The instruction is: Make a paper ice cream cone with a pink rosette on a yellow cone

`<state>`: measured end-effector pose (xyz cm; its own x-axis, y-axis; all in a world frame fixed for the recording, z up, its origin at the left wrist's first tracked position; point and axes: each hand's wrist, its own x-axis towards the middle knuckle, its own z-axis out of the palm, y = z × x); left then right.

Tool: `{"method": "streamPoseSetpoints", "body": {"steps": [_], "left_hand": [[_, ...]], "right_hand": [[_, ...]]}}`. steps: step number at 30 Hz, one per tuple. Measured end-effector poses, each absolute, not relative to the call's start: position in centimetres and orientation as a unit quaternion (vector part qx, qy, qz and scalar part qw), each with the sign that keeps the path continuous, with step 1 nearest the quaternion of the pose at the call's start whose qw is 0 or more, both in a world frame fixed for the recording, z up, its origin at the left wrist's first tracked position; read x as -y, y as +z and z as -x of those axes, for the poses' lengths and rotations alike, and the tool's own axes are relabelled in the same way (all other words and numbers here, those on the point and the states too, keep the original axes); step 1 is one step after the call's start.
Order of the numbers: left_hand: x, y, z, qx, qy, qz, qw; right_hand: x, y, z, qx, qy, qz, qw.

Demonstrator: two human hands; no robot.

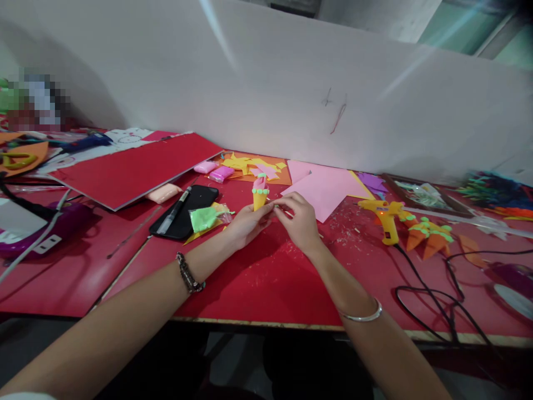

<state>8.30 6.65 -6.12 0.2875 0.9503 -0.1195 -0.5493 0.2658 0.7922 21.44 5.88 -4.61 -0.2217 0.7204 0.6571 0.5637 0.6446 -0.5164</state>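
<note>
My left hand (249,225) is closed around the lower part of a small yellow paper cone (260,200), which stands upright above the fingers. Pale green balls ring the cone's rim, and a pink piece with a green tip rises from its top. Just right of it, my right hand (297,219) pinches a tiny green bit (276,206) between thumb and fingertips, close to the left thumb. A packet of light green clay (204,219) lies left of my left hand, partly on a black phone (166,223).
A yellow glue gun (385,216) with a looping black cord stands at right beside orange cones (428,236). Pink paper (320,191) lies behind my hands. A large red board (141,166) is at left.
</note>
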Motion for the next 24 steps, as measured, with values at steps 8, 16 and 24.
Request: {"method": "streamPoseSetpoints", "body": {"steps": [8, 16, 24], "left_hand": [[-6.45, -5.93, -8.39, -0.310, 0.523, -0.338, 0.719], [-6.28, -5.68, -8.54, -0.325, 0.523, -0.323, 0.718], [-6.20, -5.36, -8.41, -0.335, 0.540, -0.291, 0.715]], "right_hand": [[-5.88, -4.63, -21.34, 0.784, 0.092, 0.412, 0.454], [-5.85, -4.65, -21.17, 0.770, 0.117, 0.410, 0.474], [-5.83, -4.91, -20.86, 0.700, 0.227, 0.407, 0.541]]}}
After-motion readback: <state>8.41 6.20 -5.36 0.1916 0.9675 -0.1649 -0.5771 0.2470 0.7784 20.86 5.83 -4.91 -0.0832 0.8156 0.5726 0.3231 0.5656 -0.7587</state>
